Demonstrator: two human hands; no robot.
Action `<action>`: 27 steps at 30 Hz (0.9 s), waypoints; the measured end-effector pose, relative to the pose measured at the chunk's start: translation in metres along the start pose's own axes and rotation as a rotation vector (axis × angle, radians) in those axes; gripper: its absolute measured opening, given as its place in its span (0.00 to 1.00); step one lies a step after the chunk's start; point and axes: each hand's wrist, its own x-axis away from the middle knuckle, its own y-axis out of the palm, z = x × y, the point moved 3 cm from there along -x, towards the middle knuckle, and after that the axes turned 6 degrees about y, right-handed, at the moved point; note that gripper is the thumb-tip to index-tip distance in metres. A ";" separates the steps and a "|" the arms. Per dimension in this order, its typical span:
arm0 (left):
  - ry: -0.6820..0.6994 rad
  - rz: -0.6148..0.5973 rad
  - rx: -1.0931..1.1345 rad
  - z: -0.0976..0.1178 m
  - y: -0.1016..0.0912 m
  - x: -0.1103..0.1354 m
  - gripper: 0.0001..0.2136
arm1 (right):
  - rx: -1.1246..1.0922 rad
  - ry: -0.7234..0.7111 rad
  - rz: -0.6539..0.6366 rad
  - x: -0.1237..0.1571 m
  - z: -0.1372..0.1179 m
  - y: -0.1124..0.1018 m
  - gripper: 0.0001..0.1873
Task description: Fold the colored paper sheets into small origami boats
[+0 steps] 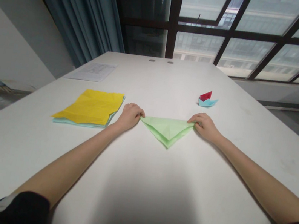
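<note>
Left hand (pixel 130 116), right hand (pixel 204 126): fingers closed, each pinching one corner | green sheet (pixel 164 125): folded to triangle, layers slightly apart | stack (pixel 93 107): unfolded | red-blue boat (pixel 207 102): folded

Green paper (pixel 170 129) with side corners hidden by hands (pixel 130 117) (pixel 206 127), white sheet (pixel 91 71) illegible.

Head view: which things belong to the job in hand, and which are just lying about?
In the job:
light green folded paper triangle, its corners in the left hand and right hand
white table beneath

Apparently lying about:
red and light blue folded paper boat
yellow and light blue paper stack, possibly spare sheets
white printed paper sheet
</note>
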 end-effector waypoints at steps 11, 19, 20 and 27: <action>0.150 -0.068 -0.064 0.036 -0.002 0.003 0.15 | 0.287 -0.182 -0.117 0.001 -0.020 0.001 0.20; 0.302 -0.167 -0.019 0.082 0.004 0.006 0.14 | 0.212 -0.215 -0.140 0.001 -0.052 0.005 0.16; 0.287 -0.167 -0.023 0.084 0.005 0.007 0.15 | 0.178 -0.207 -0.154 0.001 -0.056 0.007 0.16; 0.205 -0.172 -0.077 0.100 0.012 0.012 0.24 | 0.044 -0.159 -0.236 0.005 -0.074 0.024 0.27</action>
